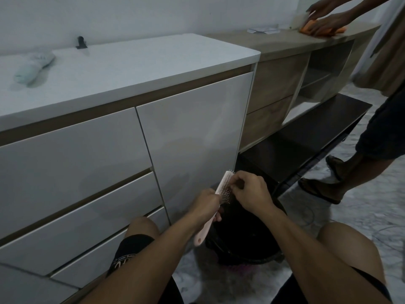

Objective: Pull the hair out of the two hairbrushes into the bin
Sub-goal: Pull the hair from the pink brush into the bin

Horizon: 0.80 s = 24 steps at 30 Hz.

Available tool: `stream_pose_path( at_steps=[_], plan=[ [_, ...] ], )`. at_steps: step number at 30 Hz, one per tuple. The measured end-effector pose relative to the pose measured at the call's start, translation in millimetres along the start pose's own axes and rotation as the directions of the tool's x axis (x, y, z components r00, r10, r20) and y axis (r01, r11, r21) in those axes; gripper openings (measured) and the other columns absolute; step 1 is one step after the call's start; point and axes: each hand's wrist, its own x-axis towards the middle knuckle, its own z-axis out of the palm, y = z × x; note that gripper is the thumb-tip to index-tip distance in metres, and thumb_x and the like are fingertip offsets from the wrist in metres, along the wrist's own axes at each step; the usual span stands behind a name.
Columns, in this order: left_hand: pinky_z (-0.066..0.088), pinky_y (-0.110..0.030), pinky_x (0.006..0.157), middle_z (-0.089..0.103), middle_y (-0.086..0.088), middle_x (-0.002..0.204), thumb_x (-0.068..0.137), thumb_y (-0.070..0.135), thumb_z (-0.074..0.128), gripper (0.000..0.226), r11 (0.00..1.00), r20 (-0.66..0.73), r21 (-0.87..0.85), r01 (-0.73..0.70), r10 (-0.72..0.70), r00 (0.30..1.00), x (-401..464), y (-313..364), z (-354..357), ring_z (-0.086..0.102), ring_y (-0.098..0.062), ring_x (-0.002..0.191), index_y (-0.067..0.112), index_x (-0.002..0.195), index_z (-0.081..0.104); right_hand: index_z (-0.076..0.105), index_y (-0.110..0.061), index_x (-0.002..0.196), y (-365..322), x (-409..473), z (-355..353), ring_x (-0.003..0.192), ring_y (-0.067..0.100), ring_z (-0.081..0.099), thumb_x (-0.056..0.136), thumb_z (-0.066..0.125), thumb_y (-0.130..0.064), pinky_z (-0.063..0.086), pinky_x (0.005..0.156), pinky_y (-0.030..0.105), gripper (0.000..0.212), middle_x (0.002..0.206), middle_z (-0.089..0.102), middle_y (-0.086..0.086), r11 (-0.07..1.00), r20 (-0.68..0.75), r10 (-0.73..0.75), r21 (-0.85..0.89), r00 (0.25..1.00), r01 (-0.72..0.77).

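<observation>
While the left hand (206, 205) clamps the pink hairbrush (215, 201) low in the frame's centre, above the black bin (245, 238), the right hand (252, 193) pinches hair at the bristles; loose strands could drift past the rim onto the floor
</observation>
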Motion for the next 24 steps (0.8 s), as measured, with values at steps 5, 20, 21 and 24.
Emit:
stream_pose_path(
  at_steps=[5,20,21,24],
  plan=[
    [0.033,-0.020,0.036,0.055,-0.017,0.058,0.081,-0.003,0.043,0.013,0.997,0.000,-0.072,0.035,-0.035,0.999,1,3,-1,0.047,-0.018,0.029,0.003,0.070,0.047,0.065,-0.018,0.098,4,3,-1,0.090,0.015,0.065,0.089,0.065,-0.013,0.052,0.074,0.024,0.010,0.096,0.069,0.000,0.991,-0.020,0.050,0.129,0.999,-0.047],
    [0.033,-0.022,0.039,0.053,-0.016,0.056,0.082,0.007,0.049,0.012,0.991,-0.057,-0.134,0.012,-0.020,0.998,2,8,-8,0.047,-0.023,0.031,0.003,0.071,0.051,0.069,-0.018,0.103,3,-1,-10,0.093,0.014,0.065,0.078,0.075,-0.022,0.054,0.081,0.029,0.026,0.098,0.069,-0.001,0.960,0.143,0.098,0.248,0.985,-0.132],
    [0.033,-0.022,0.039,0.053,-0.016,0.056,0.083,0.006,0.049,0.013,0.993,-0.061,-0.114,-0.002,-0.005,0.998,2,8,-8,0.047,-0.022,0.032,0.005,0.069,0.049,0.070,-0.018,0.102,2,-1,-8,0.092,0.012,0.065,0.079,0.076,-0.025,0.053,0.078,0.027,0.026,0.096,0.070,-0.002,0.959,0.129,0.099,0.252,0.987,-0.130],
    [0.033,-0.022,0.039,0.055,-0.013,0.058,0.084,0.005,0.047,0.014,0.997,-0.053,-0.079,-0.025,0.020,0.998,3,8,-6,0.048,-0.019,0.031,0.008,0.071,0.047,0.071,-0.018,0.101,0,-2,-6,0.091,0.010,0.066,0.081,0.076,-0.026,0.050,0.076,0.022,0.023,0.095,0.072,-0.004,0.971,0.048,0.072,0.226,0.996,-0.081]
  ],
)
